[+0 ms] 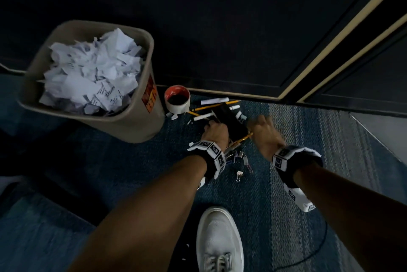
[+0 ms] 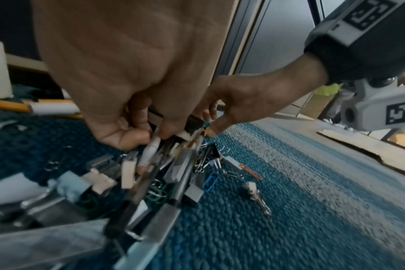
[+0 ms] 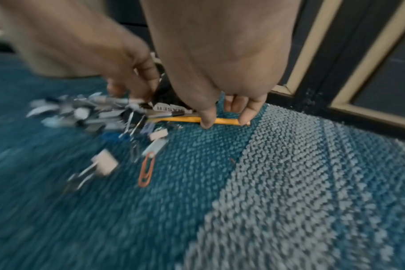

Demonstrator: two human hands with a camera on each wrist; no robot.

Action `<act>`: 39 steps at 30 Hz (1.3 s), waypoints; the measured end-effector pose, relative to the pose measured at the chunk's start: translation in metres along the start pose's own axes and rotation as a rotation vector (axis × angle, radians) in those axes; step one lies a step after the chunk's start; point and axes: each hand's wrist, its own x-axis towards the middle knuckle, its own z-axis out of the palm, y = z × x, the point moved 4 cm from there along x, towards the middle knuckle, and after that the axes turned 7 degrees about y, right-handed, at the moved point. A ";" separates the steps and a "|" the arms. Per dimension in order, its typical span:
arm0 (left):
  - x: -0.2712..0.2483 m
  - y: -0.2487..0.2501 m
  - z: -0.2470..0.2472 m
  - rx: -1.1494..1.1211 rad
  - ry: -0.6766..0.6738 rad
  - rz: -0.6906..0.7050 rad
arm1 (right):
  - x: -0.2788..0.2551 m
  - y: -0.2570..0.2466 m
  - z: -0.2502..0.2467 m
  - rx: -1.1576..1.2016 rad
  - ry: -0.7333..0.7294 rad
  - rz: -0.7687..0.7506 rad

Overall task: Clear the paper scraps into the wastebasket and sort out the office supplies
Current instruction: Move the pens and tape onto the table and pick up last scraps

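A tan wastebasket [image 1: 134,124] at the left is heaped with white paper scraps [image 1: 92,73]. On the blue carpet to its right lie yellow pencils [image 1: 214,105], white markers [image 1: 213,101] and a few small scraps [image 1: 174,116]. My left hand [image 1: 214,129] curls its fingers on a black eraser [image 1: 229,119], its label showing in the right wrist view [image 3: 169,108]. Just right of it, my right hand [image 1: 263,130] pinches a yellow pencil [image 3: 185,119] low on the carpet. Binder clips and paper clips [image 2: 197,164] lie spread beneath my hands.
A roll of tape [image 1: 177,99] stands beside the wastebasket. A dark panelled wall with tan trim [image 1: 330,51] runs behind the pile. My white shoe [image 1: 218,241] is planted near the clips, with a thin black cable [image 1: 319,249] to its right. An orange paper clip [image 3: 147,169] lies apart.
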 end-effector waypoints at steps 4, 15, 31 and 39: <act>-0.015 -0.004 -0.013 -0.021 -0.085 0.027 | -0.028 -0.003 0.002 -0.127 -0.127 -0.114; -0.066 -0.035 -0.074 0.124 -0.303 0.036 | -0.059 -0.006 0.026 0.123 -0.155 -0.044; -0.226 0.041 -0.341 -0.313 0.192 0.224 | -0.162 -0.042 -0.289 0.710 0.216 0.015; -0.371 0.031 -0.513 -0.797 0.670 0.381 | -0.224 -0.156 -0.526 1.082 0.631 -0.316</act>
